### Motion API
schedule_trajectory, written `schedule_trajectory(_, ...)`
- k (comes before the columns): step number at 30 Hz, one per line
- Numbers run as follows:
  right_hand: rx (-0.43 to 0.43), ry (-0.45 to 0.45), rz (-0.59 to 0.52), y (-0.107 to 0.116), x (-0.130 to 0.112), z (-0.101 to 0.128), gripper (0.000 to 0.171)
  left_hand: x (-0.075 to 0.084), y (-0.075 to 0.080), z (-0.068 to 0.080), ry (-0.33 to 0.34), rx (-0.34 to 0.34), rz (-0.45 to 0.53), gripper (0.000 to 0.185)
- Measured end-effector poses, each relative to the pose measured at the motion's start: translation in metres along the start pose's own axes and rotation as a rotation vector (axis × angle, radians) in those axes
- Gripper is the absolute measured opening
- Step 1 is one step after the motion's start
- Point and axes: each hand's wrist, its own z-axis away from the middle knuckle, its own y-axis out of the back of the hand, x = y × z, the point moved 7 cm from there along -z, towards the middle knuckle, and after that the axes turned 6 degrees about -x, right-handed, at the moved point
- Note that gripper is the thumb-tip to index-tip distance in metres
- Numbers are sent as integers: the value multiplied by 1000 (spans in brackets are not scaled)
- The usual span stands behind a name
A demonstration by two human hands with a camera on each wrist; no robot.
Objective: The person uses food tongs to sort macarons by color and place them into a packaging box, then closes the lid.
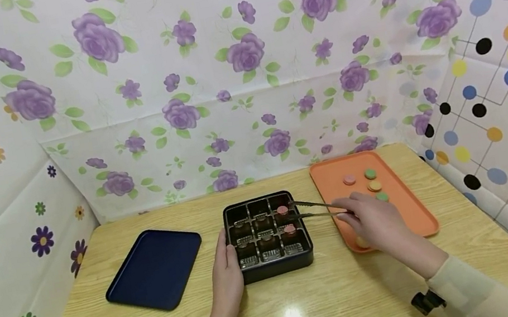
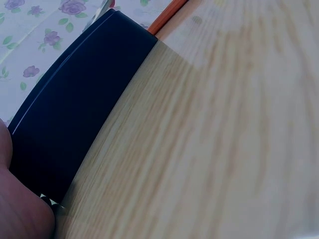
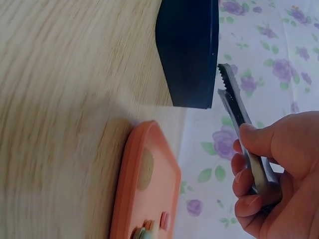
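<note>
Black compartment box [image 1: 267, 235] sat mid-surface, toward the near edge, its grid of cells mostly holding only dark liners. Two pink discs were in its right column: one [image 1: 282, 210] in the far cell, one [image 1: 289, 229] in the middle cell. Tongs [image 1: 311, 209] reached over that right column, tips just beside the far pink disc; whether they touched it could not be told. In the right-wrist view the serrated tips were slightly parted with nothing between them.

Right hand [image 1: 372, 220] had its fingers curled round the tongs' handle. Left hand [image 1: 226, 268] lay flat against the box's left wall, fingers straight, steadying it.

Orange tray [image 1: 422, 214] lay just right of the box, near the right edge of the surface. Loose discs on it: pink [image 1: 349, 180], green [image 1: 370, 173], orange [image 1: 374, 186], another green [image 1: 382, 196], and a yellowish one [image 1: 362, 242] partly hidden by the right hand. Blue tray [image 1: 155, 268] sat left of the box, nothing on it.

Judged progress: early, two discs placed, about five left on the tray, most cells unfilled.
</note>
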Motion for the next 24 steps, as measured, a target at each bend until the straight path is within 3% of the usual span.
schedule_trajectory(17,60,-96,-45,14,52,18,35,0,0,1,4,-6,-12,58)
schedule_trajectory(24,26,-181,-44,15,78,22,38,0,0,1,8,-4,-9,58)
